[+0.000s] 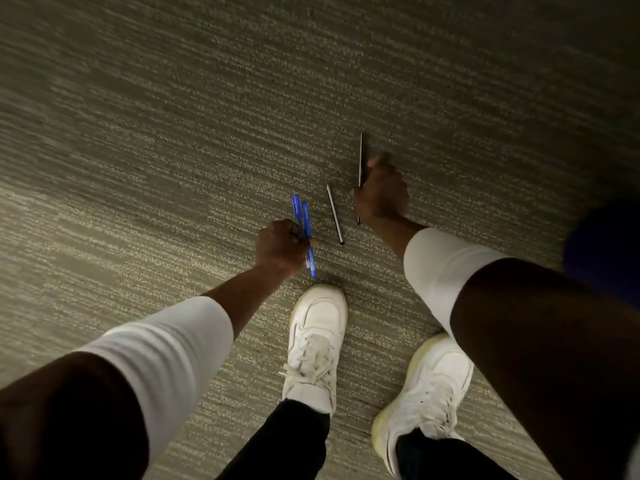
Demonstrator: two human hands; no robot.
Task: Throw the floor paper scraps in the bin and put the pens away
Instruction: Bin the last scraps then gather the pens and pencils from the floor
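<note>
The view looks straight down at a grey-green striped carpet (173, 150), with both arms reaching toward the floor. The left hand (282, 245) is closed in a fist around two blue pens (300, 216), which it holds side by side; their upper ends stick out above the fingers and their lower tips show below the hand, just ahead of the toe of the left white sneaker (317, 344). The right hand (381, 194) is curled around a dark pen (361, 157), whose long end points away from the person past the thumb, while a short bit of it shows below the heel of the hand. Whether that pen is lifted clear of the carpet or touching it cannot be told from here. Between the two hands a slim white pen (335, 214) with a dark tip lies loose on the carpet, slanting a little, close to the right hand but not touched by either one. Both forearms wear white sleeves (180, 348) pushed up from the wrists. The right white sneaker (427, 386) stands beside the left one, partly hidden under the right arm, and dark trousers (298, 441) show above both shoes. A blurred blue shape (606, 251) sits at the right edge
</note>
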